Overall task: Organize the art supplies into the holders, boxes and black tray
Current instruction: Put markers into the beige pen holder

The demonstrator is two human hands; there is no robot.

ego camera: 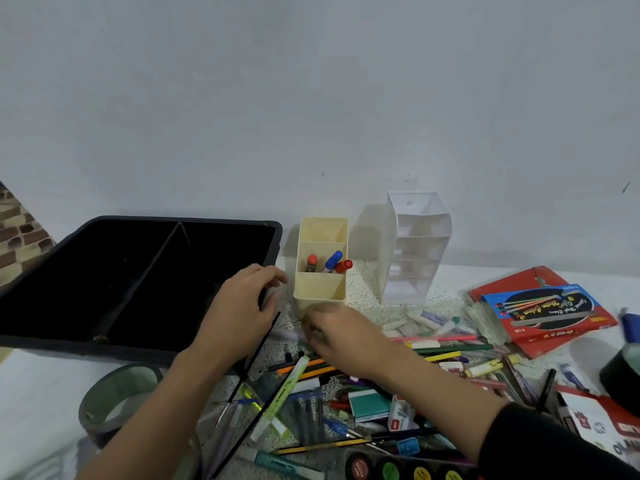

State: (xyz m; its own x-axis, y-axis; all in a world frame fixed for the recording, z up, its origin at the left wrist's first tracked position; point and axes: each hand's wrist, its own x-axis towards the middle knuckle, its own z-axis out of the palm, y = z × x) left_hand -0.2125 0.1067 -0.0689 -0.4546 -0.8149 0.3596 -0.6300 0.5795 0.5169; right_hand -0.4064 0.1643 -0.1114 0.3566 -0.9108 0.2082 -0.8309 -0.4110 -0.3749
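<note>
A cream holder (320, 287) with three compartments stands at the table's middle; its centre compartment holds three markers (333, 262) with red and blue caps. A white tiered holder (414, 251) stands to its right. The black tray (62, 341), split by a divider, lies at the left. My left hand (239, 310) hovers by the tray's right rim, fingers loosely curled; thin black sticks run under it, and whether it holds one is unclear. My right hand (341, 336) is blurred, just in front of the cream holder over the loose pens and pencils (311, 386).
Red and blue marker boxes (543, 308) lie at the right. Chalk sticks (429, 322) sit beside them. A tape roll (114, 400) lies at the lower left. Paint pots (388, 467) line the front edge. A dark roll (623, 372) sits at the far right.
</note>
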